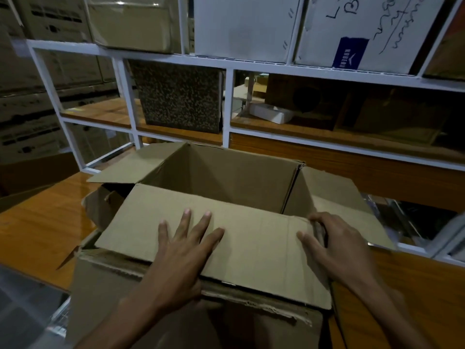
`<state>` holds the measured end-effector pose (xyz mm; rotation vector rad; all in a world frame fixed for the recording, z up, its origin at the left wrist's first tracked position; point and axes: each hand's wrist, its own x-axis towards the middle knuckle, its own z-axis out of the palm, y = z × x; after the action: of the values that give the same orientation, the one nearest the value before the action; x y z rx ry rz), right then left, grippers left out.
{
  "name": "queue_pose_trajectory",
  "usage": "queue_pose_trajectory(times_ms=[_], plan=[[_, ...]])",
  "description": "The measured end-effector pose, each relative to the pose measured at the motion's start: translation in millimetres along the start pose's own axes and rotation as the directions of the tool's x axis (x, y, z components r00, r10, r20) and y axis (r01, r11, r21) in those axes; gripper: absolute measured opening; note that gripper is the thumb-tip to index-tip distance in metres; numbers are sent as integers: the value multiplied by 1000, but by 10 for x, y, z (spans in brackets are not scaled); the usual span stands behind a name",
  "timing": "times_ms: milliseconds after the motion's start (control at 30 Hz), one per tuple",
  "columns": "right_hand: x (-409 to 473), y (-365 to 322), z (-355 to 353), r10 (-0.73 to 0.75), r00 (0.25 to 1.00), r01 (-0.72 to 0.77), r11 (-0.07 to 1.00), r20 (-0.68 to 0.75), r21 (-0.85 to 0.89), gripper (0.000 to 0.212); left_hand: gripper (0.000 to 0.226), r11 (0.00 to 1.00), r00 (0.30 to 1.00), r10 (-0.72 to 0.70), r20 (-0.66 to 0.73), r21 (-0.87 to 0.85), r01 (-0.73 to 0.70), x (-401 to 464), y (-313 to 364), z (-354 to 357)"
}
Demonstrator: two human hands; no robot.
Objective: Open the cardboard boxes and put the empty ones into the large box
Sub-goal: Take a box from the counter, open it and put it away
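Centrally, an open cardboard box (226, 187) sits on the wooden tabletop (37, 230). Left hand (183, 248) presses spread fingers flat on its near flap (251, 248); right hand (334, 245) pinches that flap's right edge. Pressing unevenly could tear its ragged fold.

Both forearms are bare from the lower frame edge up to the wrists, with no sleeve showing. The left hand (180, 250) and right hand (337, 244) are bare too, with short, pale fingernails.
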<state>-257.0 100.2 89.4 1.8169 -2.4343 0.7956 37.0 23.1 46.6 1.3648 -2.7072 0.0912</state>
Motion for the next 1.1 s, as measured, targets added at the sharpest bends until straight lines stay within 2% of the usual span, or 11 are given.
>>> queue_pose_trajectory(times_ms=[233,400,533,667,833,900,933,1000,1100], plan=[[-120,-35,28,8,990,8,994,140,-113,47,95,999,998,-38,53,-8,39,-198,76,-67],[-279,-89,0,31,946,37,978,322,-204,54,84,999,980,-50,191,23,46,-367,111,-238],[-374,-175,-46,32,939,55,969,343,-239,58,82,999,986,-42,163,33,37,-449,85,-261],[-470,-167,-96,18,928,75,969,373,-234,68,85,998,991,-30,127,-48,36,-494,101,-149],[-629,-95,-200,-47,948,86,990,316,-111,62,87,988,979,-7,204,-150,38,-586,123,-164],[-677,-50,-227,-75,965,91,995,252,-52,57,81,936,962,60,265,-350,38,-619,257,-284],[-705,-22,-232,-91,972,99,995,217,-25,58,77,876,960,105,260,-482,35,-629,377,-347],[-774,39,-221,-121,981,118,993,152,28,62,71,762,976,142,168,-647,1,-608,721,-391],[-918,165,-194,-153,985,146,985,85,90,67,75,768,997,69,-41,-636,-79,-521,1292,-214]])
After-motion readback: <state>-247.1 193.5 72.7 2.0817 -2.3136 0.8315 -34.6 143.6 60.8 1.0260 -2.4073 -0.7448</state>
